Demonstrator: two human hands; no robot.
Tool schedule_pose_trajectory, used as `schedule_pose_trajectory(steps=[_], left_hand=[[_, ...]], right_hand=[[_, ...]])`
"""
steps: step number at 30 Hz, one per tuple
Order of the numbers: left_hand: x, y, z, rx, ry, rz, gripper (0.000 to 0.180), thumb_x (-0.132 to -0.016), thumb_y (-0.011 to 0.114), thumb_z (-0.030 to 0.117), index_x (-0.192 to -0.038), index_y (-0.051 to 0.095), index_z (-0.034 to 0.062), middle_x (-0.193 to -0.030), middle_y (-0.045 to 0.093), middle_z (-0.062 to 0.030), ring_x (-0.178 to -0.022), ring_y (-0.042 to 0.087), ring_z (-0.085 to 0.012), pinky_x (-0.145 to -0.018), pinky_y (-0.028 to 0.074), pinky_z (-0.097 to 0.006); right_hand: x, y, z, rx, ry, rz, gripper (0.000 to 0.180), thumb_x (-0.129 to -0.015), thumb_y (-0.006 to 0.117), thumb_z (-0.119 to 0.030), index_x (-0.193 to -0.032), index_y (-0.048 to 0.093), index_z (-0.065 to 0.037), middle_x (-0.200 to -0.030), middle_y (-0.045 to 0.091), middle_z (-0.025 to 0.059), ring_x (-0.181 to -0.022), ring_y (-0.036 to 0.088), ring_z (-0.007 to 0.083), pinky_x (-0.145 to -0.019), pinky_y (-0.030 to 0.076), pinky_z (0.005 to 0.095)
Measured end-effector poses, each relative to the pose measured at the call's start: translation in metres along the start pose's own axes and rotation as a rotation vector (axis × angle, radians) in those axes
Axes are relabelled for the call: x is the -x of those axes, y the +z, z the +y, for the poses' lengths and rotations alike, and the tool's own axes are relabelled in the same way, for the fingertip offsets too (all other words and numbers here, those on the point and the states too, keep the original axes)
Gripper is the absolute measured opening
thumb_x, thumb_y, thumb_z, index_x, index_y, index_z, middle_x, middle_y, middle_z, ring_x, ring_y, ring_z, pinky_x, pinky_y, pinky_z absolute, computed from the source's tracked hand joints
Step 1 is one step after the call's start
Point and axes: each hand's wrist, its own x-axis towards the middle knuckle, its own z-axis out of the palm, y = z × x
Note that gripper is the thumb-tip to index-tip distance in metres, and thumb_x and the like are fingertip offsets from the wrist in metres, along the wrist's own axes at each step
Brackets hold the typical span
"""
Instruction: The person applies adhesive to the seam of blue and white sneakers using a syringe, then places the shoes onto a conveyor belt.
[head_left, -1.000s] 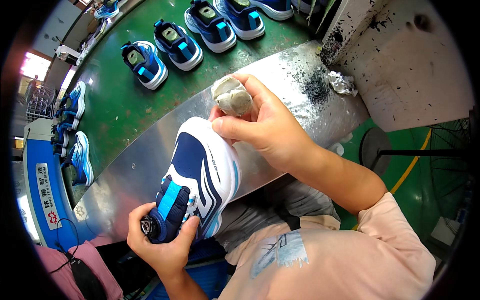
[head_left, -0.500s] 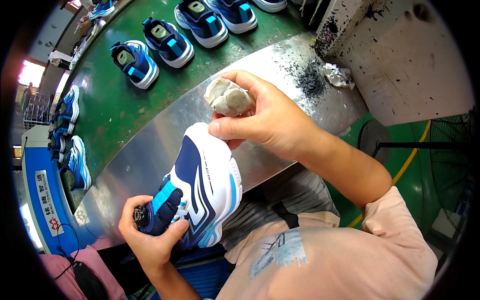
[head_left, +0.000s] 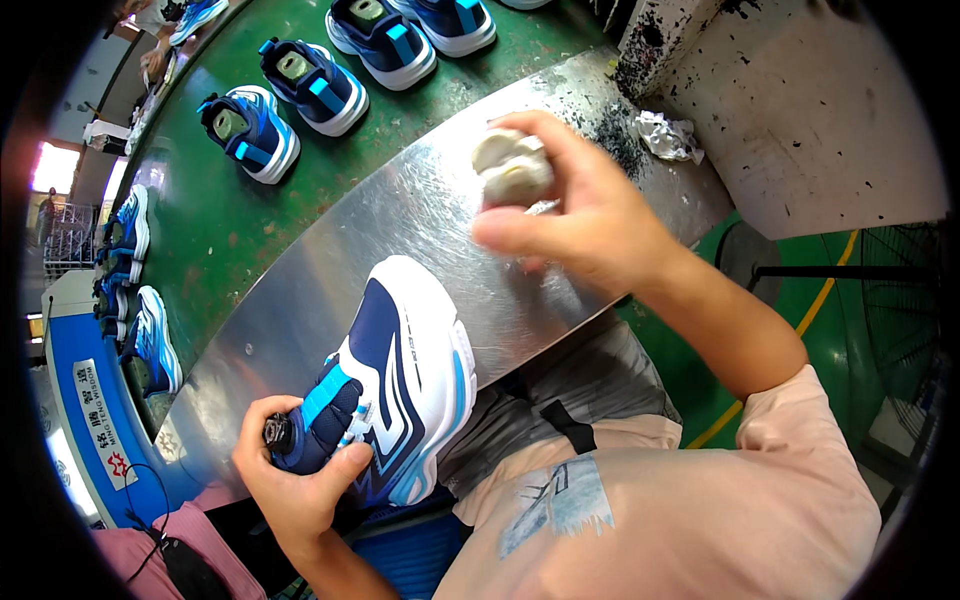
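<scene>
A white, navy and light-blue sneaker [head_left: 425, 360] is gripped at its collar by my left hand [head_left: 305, 490], the toe pointing up and away from me. My left thumb presses beside the tongue, and a dark round piece shows at the shoe opening. In my right hand [head_left: 595, 215] is a lumpy, off-white wad [head_left: 513, 168], pinched between thumb and fingers. The hand is slightly blurred and hangs over the metal tabletop [head_left: 330, 260], apart from the shoe. What the wad is made of I cannot tell.
Several matching sneakers [head_left: 316, 88] stand on a green conveyor [head_left: 215, 235] beyond the metal. Black crumbs [head_left: 618, 135] and crumpled foil [head_left: 668, 137] lie near a stained white panel [head_left: 800, 140]. A fan [head_left: 895, 300] stands right. Another person's pink sleeve [head_left: 205, 540] shows at lower left.
My right hand has lifted off the shoe's toe and moved right and away, still holding the wad. The left hand and sneaker have hardly moved. The conveyor shoes have shifted slightly left.
</scene>
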Motion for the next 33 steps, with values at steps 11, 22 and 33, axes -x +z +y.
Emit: schedule_pose_trajectory(steps=[11, 22, 33], left_hand=[[0.007, -0.016, 0.020, -0.208, -0.093, -0.136, 0.053, -0.052, 0.080, 0.023, -0.090, 0.052, -0.0005, -0.076, 0.054, -0.0020, -0.071, 0.052, -0.0104, -0.069, 0.042, -0.021], [0.010, -0.021, 0.022, -0.226, -0.127, -0.126, 0.057, -0.051, 0.081, 0.027, -0.090, 0.052, -0.0010, -0.076, 0.055, -0.0022, -0.071, 0.052, -0.0101, -0.069, 0.042, -0.022], [0.009, -0.025, 0.019, -0.200, -0.116, -0.135, 0.055, -0.052, 0.081, 0.022, -0.092, 0.051, -0.0012, -0.078, 0.055, -0.0028, -0.073, 0.053, -0.0103, -0.070, 0.043, -0.021]], right_hand=[[0.071, -0.016, 0.021, 0.020, -0.157, 0.007, 0.059, -0.078, 0.059, -0.047, -0.113, 0.044, -0.002, -0.077, 0.055, 0.0048, -0.060, 0.047, 0.0084, -0.054, 0.039, 0.0199], [0.069, 0.002, 0.007, -0.930, 0.161, -0.199, 0.082, -0.079, 0.020, -0.075, -0.111, 0.046, -0.004, -0.053, 0.041, 0.0010, -0.042, 0.023, 0.0037, -0.039, 0.021, 0.0168], [0.064, 0.011, 0.010, -0.793, 0.167, -0.185, 0.080, -0.080, 0.025, -0.073, -0.107, 0.046, -0.002, -0.061, 0.043, 0.0018, -0.044, 0.030, 0.0052, -0.039, 0.024, 0.0177]])
